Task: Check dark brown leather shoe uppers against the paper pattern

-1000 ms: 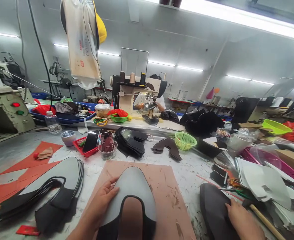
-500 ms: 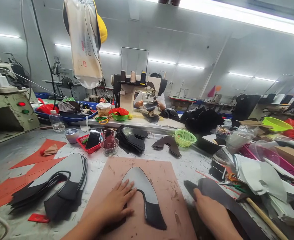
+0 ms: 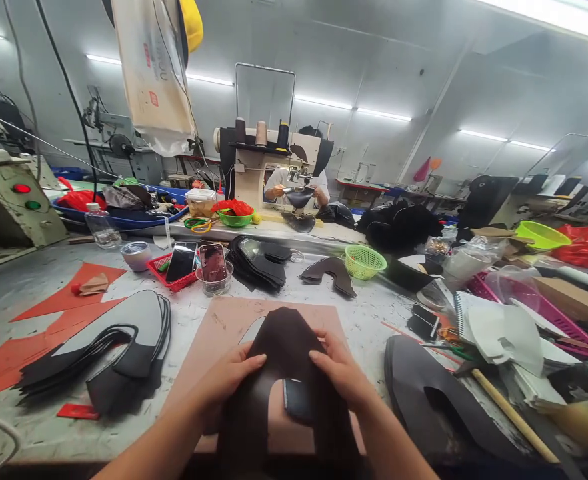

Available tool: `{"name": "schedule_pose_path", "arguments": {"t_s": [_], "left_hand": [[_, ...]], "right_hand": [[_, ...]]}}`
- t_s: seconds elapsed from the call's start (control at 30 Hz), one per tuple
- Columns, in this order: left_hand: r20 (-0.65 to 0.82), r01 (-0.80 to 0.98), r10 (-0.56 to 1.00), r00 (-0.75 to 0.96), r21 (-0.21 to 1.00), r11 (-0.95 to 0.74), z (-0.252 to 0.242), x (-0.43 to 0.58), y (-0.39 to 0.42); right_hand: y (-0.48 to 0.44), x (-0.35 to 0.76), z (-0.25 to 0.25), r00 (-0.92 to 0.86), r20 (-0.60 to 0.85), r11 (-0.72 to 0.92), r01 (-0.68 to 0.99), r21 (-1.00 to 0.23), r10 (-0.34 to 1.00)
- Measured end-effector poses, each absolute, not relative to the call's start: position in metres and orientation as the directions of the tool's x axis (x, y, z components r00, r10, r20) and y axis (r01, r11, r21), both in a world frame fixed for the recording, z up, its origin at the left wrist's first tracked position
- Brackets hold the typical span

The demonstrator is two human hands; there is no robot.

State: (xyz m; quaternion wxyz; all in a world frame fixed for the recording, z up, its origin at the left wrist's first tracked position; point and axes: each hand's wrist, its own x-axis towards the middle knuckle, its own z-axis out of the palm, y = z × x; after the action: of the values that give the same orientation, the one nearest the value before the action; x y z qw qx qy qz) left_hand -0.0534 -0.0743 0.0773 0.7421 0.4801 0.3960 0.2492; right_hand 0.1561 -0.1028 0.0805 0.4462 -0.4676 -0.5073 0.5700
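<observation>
Both hands grip a dark brown U-shaped shoe upper piece (image 3: pixel 285 340) by its two sides, its rounded end pointing away from me. My left hand (image 3: pixel 231 377) has its thumb on top at the left edge. At the right edge, my right hand (image 3: pixel 341 373) pinches it the same way. Below it, a grey-and-black upper piece (image 3: pixel 298 400) lies on the pinkish board (image 3: pixel 204 333), mostly covered and showing through the gap. A stack of dark upper pieces (image 3: pixel 409 373) rests right of the board. Grey-and-black upper pieces (image 3: pixel 149 320) are stacked at the left.
A hammer handle (image 3: pixel 514 417) and paper patterns (image 3: pixel 507 337) lie at the right. Behind the board are a red basket (image 3: pixel 174 283) with a phone, more black pieces (image 3: pixel 257 263) and a green basket (image 3: pixel 364 261). Beyond, a person works at a sewing machine (image 3: pixel 254 173).
My right hand has lifted a dark upper piece from the right stack and brought it over the board. My left hand has left the grey-and-black piece and now grips the dark one too.
</observation>
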Motion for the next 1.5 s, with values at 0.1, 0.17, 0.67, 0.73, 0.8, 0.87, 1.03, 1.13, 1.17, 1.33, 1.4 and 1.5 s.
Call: {"name": "schedule_pose_path", "arguments": {"t_s": [0.1,0.17,0.67,0.73,0.8,0.87,1.03,1.13,1.17,1.33,1.4,1.5], "left_hand": [[-0.463,0.166,0.781,0.418,0.885,0.436,0.062,-0.062,-0.075],[-0.433,0.312,0.85,0.301,0.887,0.341,0.051,-0.065,-0.071],[-0.058,0.744,0.946,0.318,0.634,-0.211,0.009,-0.073,-0.013],[-0.075,0.765,0.94,0.333,0.604,-0.223,0.009,-0.073,-0.014],[-0.095,0.774,0.935,0.342,0.592,-0.223,0.01,-0.072,-0.014],[-0.106,0.778,0.933,0.345,0.588,-0.221,0.011,-0.072,-0.014],[-0.12,0.795,0.926,0.359,0.56,-0.235,0.011,-0.07,-0.013],[-0.139,0.822,0.917,0.373,0.508,-0.257,0.013,-0.07,-0.014],[-0.144,0.835,0.914,0.378,0.479,-0.27,0.014,-0.07,-0.014],[-0.126,0.876,0.907,0.403,0.342,-0.341,0.03,-0.06,-0.011],[-0.056,0.855,0.875,0.48,0.253,-0.453,0.036,-0.048,-0.007],[0.001,0.768,0.781,0.624,0.184,-0.614,0.033,-0.025,-0.002]], "right_hand": [[-0.102,0.143,0.044,-0.103,-0.205,-0.203,0.03,-0.979,0.973],[-0.102,0.137,0.029,-0.026,-0.171,-0.164,0.165,-0.972,0.985],[-0.051,0.128,0.014,-0.095,0.047,0.093,0.58,-0.809,0.994],[-0.052,0.129,0.013,-0.103,0.033,0.088,0.59,-0.802,0.994],[-0.051,0.129,0.012,-0.11,0.028,0.088,0.594,-0.8,0.994],[-0.05,0.13,0.011,-0.112,0.029,0.091,0.595,-0.799,0.993],[-0.05,0.131,0.011,-0.111,0.023,0.085,0.598,-0.797,0.994],[-0.05,0.13,0.011,-0.102,0.008,0.067,0.599,-0.798,0.995],[-0.05,0.13,0.011,-0.096,-0.002,0.057,0.599,-0.799,0.995],[-0.046,0.13,0.01,-0.079,-0.042,0.014,0.605,-0.796,0.996],[-0.043,0.13,0.01,-0.082,-0.048,0.011,0.605,-0.796,0.995],[-0.041,0.129,0.011,-0.089,-0.055,0.011,0.606,-0.795,0.995]]}}
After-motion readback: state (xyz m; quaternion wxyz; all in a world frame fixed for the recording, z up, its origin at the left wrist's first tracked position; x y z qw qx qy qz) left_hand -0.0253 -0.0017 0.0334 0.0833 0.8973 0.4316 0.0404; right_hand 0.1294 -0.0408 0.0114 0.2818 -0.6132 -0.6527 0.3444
